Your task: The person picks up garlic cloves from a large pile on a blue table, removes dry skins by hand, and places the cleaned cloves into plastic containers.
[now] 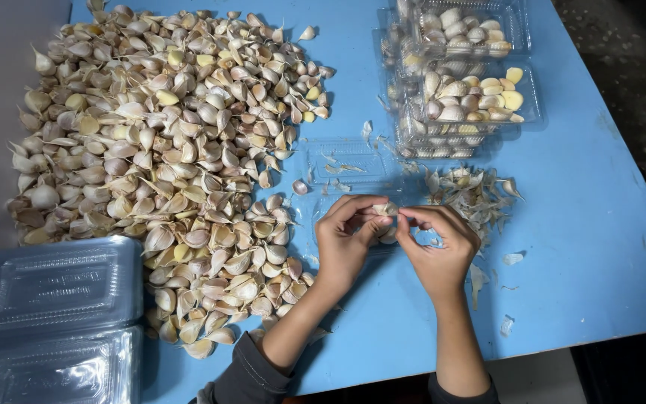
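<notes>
Garlic everywhere on this blue table [592, 194]. Both hands meet over its near middle, pinching one clove [384, 210] between them. The left hand [345, 239] has its thumb and forefinger closed on the clove from the left side; the right hand [439, 247] closes on it from the right, fingertips curled in tight, so the two grips touch each other around it. Only a pale sliver of the clove shows between the fingers; how much skin is on it I cannot tell.

Directly under and just beyond the grip lies an open clear tray [345, 168], nearly empty, with a few scraps of skin in it. Just right of the grip, a heap of papery peels [472, 194] spreads out, with stray flakes trailing toward the table's near edge. Farther beyond and to the right stand stacked clear boxes [472, 82] filled with peeled cloves, pale and yellowish.

Left of the grip, starting just beside the left wrist and running far back, sprawls the big pile [166, 150] of unpeeled cloves. Well to the left, at the near corner, sits a stack of empty clear lids [54, 314]. Dark sleeves [252, 374] cover both forearms near the table edge.
</notes>
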